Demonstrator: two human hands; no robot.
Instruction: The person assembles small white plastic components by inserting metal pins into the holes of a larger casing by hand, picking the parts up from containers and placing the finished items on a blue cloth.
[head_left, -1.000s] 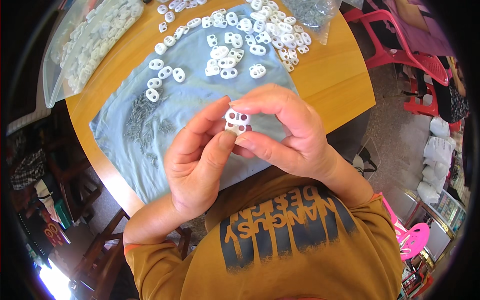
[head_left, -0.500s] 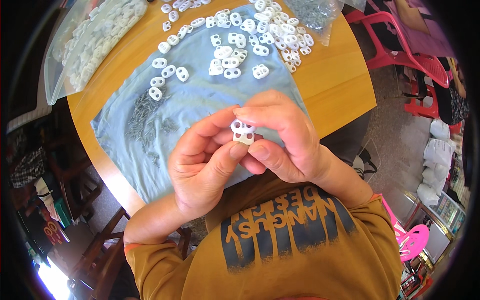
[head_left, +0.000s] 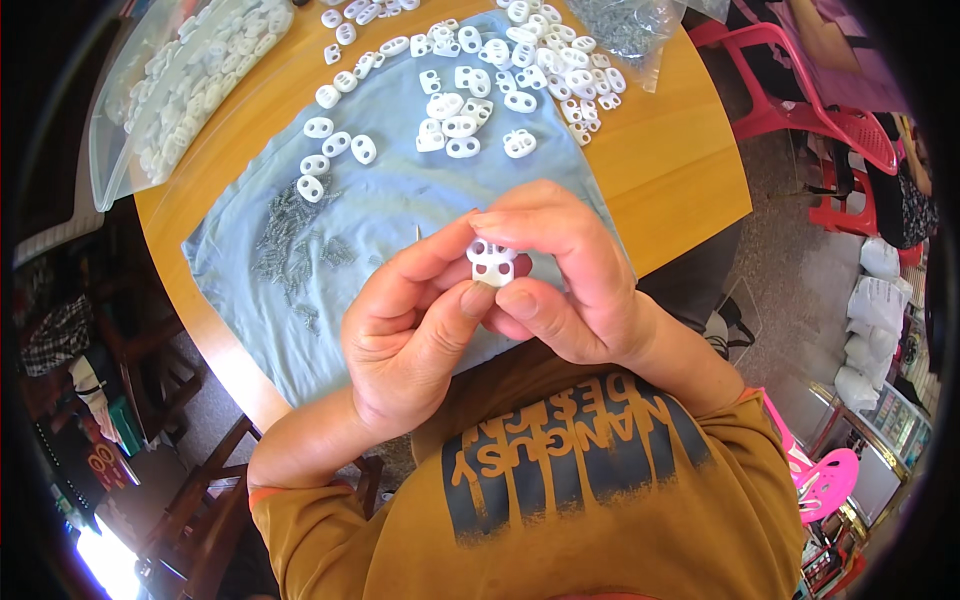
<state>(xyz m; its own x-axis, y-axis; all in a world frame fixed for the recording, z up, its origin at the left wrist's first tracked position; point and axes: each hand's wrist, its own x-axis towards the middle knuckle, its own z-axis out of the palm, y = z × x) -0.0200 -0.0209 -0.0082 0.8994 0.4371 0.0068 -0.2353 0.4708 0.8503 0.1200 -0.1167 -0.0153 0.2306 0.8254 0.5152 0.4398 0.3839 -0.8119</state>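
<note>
My left hand (head_left: 410, 330) and my right hand (head_left: 565, 285) meet in front of my chest, both pinching one small white plastic two-hole clip (head_left: 491, 262) between thumbs and fingers. Beyond them a light blue cloth (head_left: 390, 215) lies on the round wooden table (head_left: 670, 160). Several loose white clips (head_left: 480, 85) are scattered over the far part of the cloth. A heap of small grey metal springs (head_left: 295, 250) rests on the cloth's left side.
A clear bag of white clips (head_left: 185, 75) lies at the table's far left, and a clear bag of grey springs (head_left: 630, 30) at the far right. Red plastic chairs (head_left: 800, 110) stand to the right. A dark wooden chair (head_left: 220, 480) is at lower left.
Both hands have shifted slightly toward me with the clip, and the fingers have closed tighter around it.
</note>
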